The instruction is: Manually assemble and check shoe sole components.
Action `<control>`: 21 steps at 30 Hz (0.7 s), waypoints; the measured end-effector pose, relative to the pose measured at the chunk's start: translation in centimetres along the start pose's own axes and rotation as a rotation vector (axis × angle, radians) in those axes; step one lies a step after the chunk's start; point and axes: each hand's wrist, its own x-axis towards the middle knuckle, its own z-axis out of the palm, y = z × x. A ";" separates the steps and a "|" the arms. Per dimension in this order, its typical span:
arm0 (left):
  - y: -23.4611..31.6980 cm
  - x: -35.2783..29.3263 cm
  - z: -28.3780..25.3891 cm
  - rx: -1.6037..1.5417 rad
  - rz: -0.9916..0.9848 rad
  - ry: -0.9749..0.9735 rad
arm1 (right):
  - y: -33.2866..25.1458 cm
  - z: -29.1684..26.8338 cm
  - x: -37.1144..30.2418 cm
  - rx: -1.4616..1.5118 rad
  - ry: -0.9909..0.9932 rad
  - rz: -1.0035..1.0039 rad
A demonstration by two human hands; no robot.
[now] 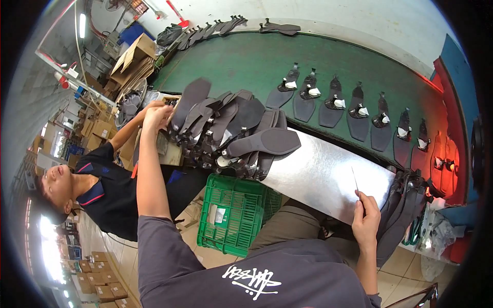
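Note:
My right hand [365, 218] is closed round a thin pointed metal tool [355, 178], its tip up over a shiny metal sheet [313, 167]. My left hand [155, 118] reaches out to the far left, beside a pile of dark sandals [239, 110]. Its fingers are curled at the edge of a wooden box [169, 149]; what they hold, if anything, is hidden. A co-worker's hand [152, 105] is right behind it. One sandal sole [264, 142] lies across the pile's near end, overlapping the sheet. More dark sandals [403, 205] are stacked by my right forearm.
A green conveyor belt [221, 59] carries a row of sandals [331, 105] with white stuffing, toward a red-lit opening [444, 159] at right. Below the bench stands a green plastic crate [233, 215]. The co-worker [108, 185] sits at left; cardboard boxes [136, 59] are stacked behind.

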 end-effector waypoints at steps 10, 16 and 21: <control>14.1 -0.3 25.2 0.522 0.576 -0.048 | 5.4 -2.3 2.6 -0.549 0.044 0.049; 7.5 4.4 39.0 0.568 0.252 -0.100 | 5.1 -2.0 2.6 -0.555 0.082 -0.028; 3.4 3.4 43.9 0.707 0.470 0.202 | 4.4 -1.7 2.4 -0.532 0.172 -0.088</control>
